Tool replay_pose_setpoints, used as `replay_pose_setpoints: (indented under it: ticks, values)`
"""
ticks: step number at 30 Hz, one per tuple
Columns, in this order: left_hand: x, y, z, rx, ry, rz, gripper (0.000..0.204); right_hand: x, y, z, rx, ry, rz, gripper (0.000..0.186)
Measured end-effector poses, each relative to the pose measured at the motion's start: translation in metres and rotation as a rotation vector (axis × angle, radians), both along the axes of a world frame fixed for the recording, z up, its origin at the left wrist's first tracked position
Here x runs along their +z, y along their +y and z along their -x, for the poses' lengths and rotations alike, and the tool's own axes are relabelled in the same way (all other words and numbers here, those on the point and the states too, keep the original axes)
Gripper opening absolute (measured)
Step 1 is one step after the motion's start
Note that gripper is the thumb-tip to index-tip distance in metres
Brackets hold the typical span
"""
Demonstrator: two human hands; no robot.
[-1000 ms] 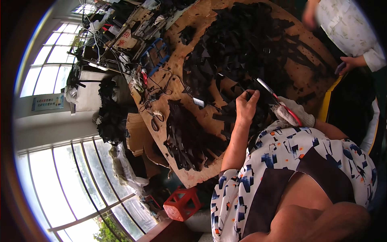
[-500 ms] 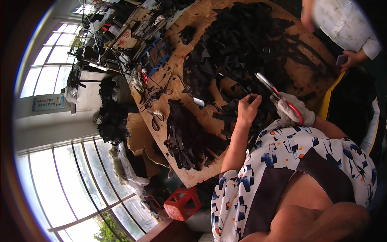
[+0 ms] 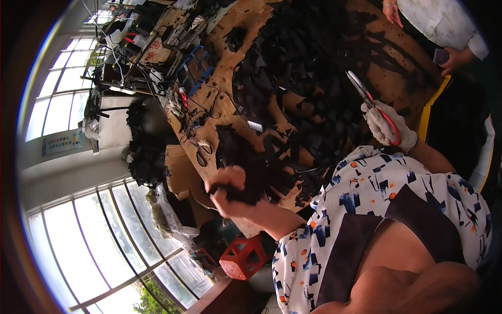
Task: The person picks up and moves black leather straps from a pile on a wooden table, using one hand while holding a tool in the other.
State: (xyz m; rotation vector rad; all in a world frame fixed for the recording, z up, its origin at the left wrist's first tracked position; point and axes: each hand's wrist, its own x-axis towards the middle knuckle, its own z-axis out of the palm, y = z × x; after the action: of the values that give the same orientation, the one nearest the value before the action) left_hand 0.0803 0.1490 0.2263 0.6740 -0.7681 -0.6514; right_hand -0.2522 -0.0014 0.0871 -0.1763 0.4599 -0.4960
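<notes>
My right hand (image 3: 384,128) wears a white knitted glove and grips a pair of red-handled scissors (image 3: 360,88), blades pointing up and away over the heap. My left hand (image 3: 232,209) is bare and slightly blurred. It is at the table's near left edge, closed around black fabric pieces (image 3: 239,194), beside a smaller stack of black fabric (image 3: 232,149). A large heap of cut black fabric scraps (image 3: 308,57) spreads over the wooden table (image 3: 222,112).
Another pair of scissors (image 3: 201,156) lies near the left edge, with cables and a blue crate (image 3: 194,68) beyond. A red stool (image 3: 243,259) stands below the table. At the far right another person's hand (image 3: 454,60) holds a phone. A yellow-edged black container (image 3: 460,125) is to my right.
My left hand has swung left and nearer, from beside the scissors to the smaller stack. My right hand with the scissors has shifted slightly right. The other person's arm moved a little.
</notes>
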Motion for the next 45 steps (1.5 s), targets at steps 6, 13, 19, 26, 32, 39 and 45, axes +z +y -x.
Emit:
replay_pose_setpoints:
  ticks: [6, 13, 19, 26, 32, 39, 45]
  values:
    - [-0.086, -0.111, 0.066, 0.273, -0.965, -0.631, 0.013, -0.006, -0.002, 0.005, -0.026, -0.018, 0.084, 0.034]
    - [-0.174, -0.199, 0.138, 0.115, -1.594, -0.971, 0.025, 0.004, 0.003, 0.004, -0.106, 0.038, 0.098, 0.03]
    - [-0.202, -0.203, 0.128, -0.035, -1.625, -1.208, 0.026, -0.005, 0.006, 0.008, -0.107, 0.345, 0.232, 0.038]
    - [-0.141, -0.17, 0.095, -0.133, -0.711, -0.977, 0.026, 0.003, -0.001, 0.002, -0.027, -0.153, 0.205, 0.03]
    - [-0.111, -0.126, 0.092, -0.442, -0.201, -0.964, 0.019, -0.003, 0.001, -0.012, 0.061, 0.038, -0.066, 0.03]
    - [-0.113, -0.12, 0.103, -0.359, -0.298, -0.892, 0.019, 0.033, 0.011, -0.022, 0.132, 0.179, 0.302, 0.036]
    - [-0.118, -0.12, 0.109, -0.38, -0.393, -0.894, 0.021, 0.026, 0.011, -0.018, 0.14, 0.264, 0.364, 0.038]
